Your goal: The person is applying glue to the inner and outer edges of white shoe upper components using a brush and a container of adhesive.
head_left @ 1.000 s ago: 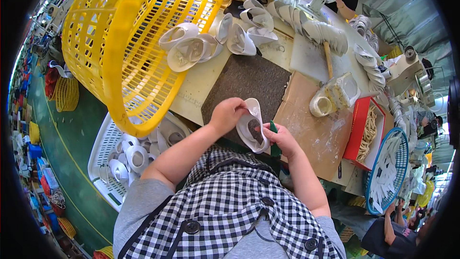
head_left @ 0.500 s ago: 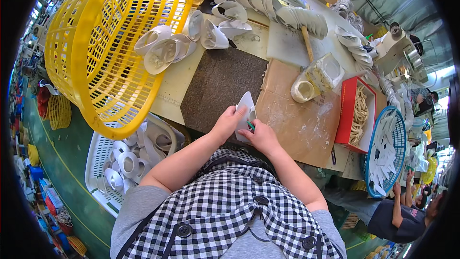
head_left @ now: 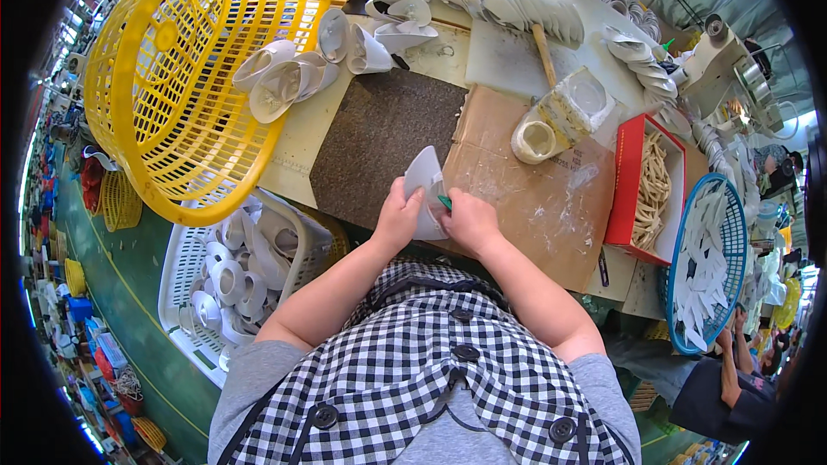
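Note:
My left hand (head_left: 399,212) grips a white shoe upper (head_left: 424,174), its pointed end turned up and away from me. Close beside it, my right hand (head_left: 470,220) is closed around a small green tool (head_left: 444,201), whose kind I cannot make out. The tool's lower part is hidden by my fingers, right at the inner edge of the upper. Both hands are over the near edge of the table, by a dark rough board (head_left: 379,138) and a brown cardboard sheet (head_left: 508,207).
A tilted yellow basket (head_left: 142,168) looms at left, with white uppers (head_left: 297,86) beside it. Below stands a white basket (head_left: 177,280) of pieces. A glue pot (head_left: 536,139) with a brush, a red box (head_left: 627,181) of beige strips and a blue basket (head_left: 738,250) lie right.
My right hand has pulled slightly to the right, away from the upper. My left hand and the upper have shifted a little left. The whole view has also shifted slightly.

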A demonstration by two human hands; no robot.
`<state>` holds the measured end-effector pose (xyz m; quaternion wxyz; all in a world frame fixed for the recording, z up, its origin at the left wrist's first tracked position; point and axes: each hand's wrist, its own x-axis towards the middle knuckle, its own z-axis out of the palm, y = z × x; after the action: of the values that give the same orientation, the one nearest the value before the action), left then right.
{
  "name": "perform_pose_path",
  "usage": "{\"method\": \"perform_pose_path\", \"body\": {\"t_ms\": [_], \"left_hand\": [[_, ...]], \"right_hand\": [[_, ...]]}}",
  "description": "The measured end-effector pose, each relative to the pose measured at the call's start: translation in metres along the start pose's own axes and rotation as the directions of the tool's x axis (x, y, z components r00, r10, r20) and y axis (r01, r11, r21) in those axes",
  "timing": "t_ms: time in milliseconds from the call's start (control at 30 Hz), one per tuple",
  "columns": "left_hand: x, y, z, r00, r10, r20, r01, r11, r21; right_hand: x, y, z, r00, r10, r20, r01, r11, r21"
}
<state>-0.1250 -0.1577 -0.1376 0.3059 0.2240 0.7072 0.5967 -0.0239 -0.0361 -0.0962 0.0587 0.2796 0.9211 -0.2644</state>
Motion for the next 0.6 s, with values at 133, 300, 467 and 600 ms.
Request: {"method": "perform_pose_path", "body": {"t_ms": [133, 300, 467, 600], "left_hand": [[-0.018, 0.006, 0.008, 0.997, 0.014, -0.070, -0.023, 0.993, -0.120], [-0.027, 0.041, 0.013, 0.971, 0.228, -0.072, -0.215, 0.964, 0.158], [-0.011, 0.058, 0.014, 0.980, 0.177, -0.095, -0.168, 0.982, 0.091], [0.018, -0.010, 0.019, 0.995, 0.077, -0.059, -0.067, 0.985, 0.157]], "right_hand": [[-0.018, 0.011, 0.012, 0.999, -0.034, 0.013, 0.034, 0.999, 0.040], [-0.018, 0.028, -0.010, 0.990, -0.069, 0.123, 0.048, 0.985, 0.163], [-0.033, 0.073, -0.070, 0.836, -0.161, -0.525, 0.304, 0.932, 0.199], [-0.030, 0.090, -0.117, 0.864, 0.215, -0.455, 0.131, 0.777, 0.616]]}}
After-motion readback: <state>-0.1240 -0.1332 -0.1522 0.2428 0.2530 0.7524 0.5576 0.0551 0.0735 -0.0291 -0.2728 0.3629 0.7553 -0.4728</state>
